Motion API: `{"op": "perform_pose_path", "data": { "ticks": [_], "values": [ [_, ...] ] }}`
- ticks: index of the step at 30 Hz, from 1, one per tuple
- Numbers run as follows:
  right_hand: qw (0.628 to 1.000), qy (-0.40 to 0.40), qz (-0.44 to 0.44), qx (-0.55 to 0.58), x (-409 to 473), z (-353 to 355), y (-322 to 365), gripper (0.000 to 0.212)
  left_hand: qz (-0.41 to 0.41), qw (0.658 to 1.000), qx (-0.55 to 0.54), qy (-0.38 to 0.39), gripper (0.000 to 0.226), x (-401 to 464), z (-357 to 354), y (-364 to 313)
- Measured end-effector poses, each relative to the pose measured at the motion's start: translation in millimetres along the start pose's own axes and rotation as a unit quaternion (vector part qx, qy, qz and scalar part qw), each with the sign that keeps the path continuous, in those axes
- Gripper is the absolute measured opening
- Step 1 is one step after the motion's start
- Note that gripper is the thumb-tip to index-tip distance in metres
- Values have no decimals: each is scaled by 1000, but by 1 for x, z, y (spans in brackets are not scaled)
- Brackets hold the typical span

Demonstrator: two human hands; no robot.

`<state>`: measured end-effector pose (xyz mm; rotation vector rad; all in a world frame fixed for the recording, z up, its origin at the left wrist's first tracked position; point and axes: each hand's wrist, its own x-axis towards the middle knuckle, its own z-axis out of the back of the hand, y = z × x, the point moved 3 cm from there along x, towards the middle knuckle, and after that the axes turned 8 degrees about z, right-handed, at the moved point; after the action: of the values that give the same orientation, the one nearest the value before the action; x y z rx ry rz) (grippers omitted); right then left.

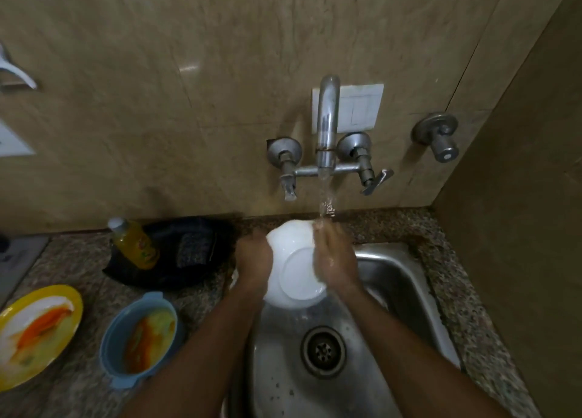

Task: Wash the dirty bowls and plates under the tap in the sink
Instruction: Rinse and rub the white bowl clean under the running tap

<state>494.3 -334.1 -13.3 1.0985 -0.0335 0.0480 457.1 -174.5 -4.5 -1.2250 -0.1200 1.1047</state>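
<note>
White bowl (291, 260) held over the sink (406, 279), turned underside toward the camera, foot ring facing up and out. Left hand (254, 260) clamped on the left wall of the bowl, thumb side wrapped over the rim; right hand (333, 260) pressed flat against the right half of the base, fingertips (321, 227) reaching into the stream. Tilt likely chosen to bring the outer surface under the running tap (327, 124) and to let rinse water run off toward the drain (323, 351) directly below. Both grips closed on the bowl; no gap visible between palms and its surface. 2 dirty items waiting on the counter (441, 238) to the left, well apart from the sink: a yellow plate (37, 332) and a blue bowl (141, 339), both smeared with orange and pale residue. Yellow bottle (135, 243) lying on a dark cloth (189, 254) just beside the left hand, near enough to be knocked during a reach for the next item. 2 tap handles below the spout, clear of the hands. Nothing blocking the drain.
</note>
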Motion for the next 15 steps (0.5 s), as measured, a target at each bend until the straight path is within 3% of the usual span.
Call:
{"op": "perform_pose_path", "data": {
  "ticks": [3,4,7,9,11,12,15],
  "values": [
    [973,13,-186,135,11,4,-23,53,23,999,-26,27,40,0,0,7],
    [972,20,-194,127,14,5,-24,55,32,998,-35,29,41,2,2,10],
    [986,20,-141,87,18,10,-13,48,5,999,-29,11,40,5,8,12],
    [995,29,-93,37,24,18,-5,43,-130,990,58,-17,43,-5,12,2],
    [996,77,-49,-18,30,25,9,45,-286,948,137,2,41,-23,3,-15],
    [993,104,-27,-38,31,27,17,47,-327,927,182,24,43,-31,-6,-21],
    [984,105,47,-134,23,23,35,50,-304,915,263,16,58,-39,-19,-34]
  ]
}}
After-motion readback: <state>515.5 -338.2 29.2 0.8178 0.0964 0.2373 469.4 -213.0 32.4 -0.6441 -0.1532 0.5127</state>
